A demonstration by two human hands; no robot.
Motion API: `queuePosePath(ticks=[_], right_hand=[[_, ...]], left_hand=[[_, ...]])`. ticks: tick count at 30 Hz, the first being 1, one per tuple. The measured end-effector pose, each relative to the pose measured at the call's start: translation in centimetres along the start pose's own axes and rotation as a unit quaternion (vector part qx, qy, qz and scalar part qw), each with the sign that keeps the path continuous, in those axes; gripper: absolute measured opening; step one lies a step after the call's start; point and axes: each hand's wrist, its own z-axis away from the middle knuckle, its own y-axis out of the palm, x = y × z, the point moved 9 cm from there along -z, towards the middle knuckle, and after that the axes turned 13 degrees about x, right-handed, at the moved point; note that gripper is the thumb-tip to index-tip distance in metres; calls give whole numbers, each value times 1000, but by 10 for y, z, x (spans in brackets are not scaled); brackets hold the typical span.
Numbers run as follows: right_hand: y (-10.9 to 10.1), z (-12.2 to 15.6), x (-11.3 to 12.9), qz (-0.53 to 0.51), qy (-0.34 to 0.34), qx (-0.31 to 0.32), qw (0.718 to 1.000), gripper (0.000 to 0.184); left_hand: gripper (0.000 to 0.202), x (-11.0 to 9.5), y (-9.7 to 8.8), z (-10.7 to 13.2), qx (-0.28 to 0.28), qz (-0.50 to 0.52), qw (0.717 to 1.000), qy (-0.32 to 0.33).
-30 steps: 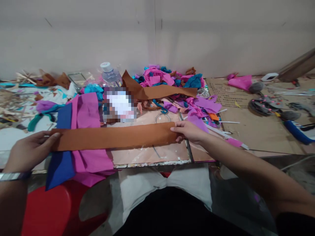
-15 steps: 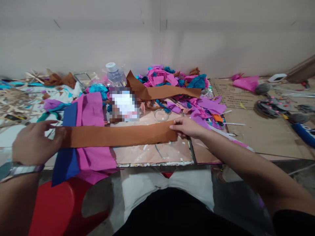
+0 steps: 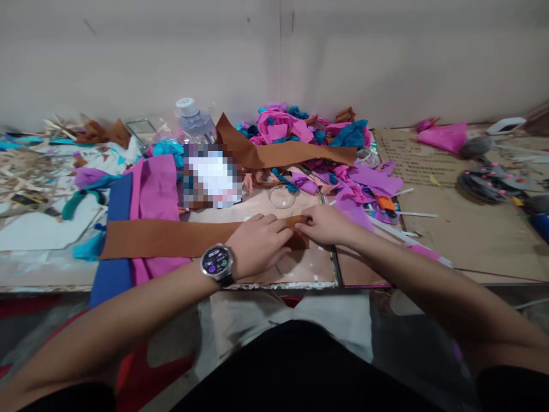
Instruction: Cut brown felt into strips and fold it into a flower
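A long brown crepe paper strip lies across the table, its left part over blue paper and pink crepe paper. My right hand pinches the strip's far right end, where the top edge looks folded or rolled over. Close beside it, my left hand rests over the strip with its fingers stretched toward that end, a watch on its wrist. The palm side of the left hand is hidden. Behind the hands lies a thin ring.
A second brown strip lies on crumpled pink, blue and purple paper. A clear bottle stands behind a blurred-out bright object. Green-handled pliers lie left, white sticks right. A black dish with pins sits on cardboard.
My left hand has let go of the strip's left end and moved right, close to my right hand. The left end now lies down, and the right end's edge has been turned over.
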Motion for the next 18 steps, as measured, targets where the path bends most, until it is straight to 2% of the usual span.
queuePosePath(ticks=[2,5,8,10,14,18], right_hand=[[3,-2,-3,-10,3,30,999,31],[-1,1,-4,11,-19,3,1000,31],[-7,7,-3,87,-24,-78,993,30],[-7,8,-2,115,-33,-103,987,28],[-6,5,-2,126,-72,-113,983,25],[-9,4,-13,79,-73,-118,987,16]], left_hand=[[27,-2,4,-21,9,0,1000,6],[25,4,14,-36,24,3,1000,8],[27,9,21,-38,17,16,1000,15],[30,13,23,-37,4,30,999,18],[35,20,27,-35,-3,55,998,31],[33,31,31,-31,-10,83,996,34]])
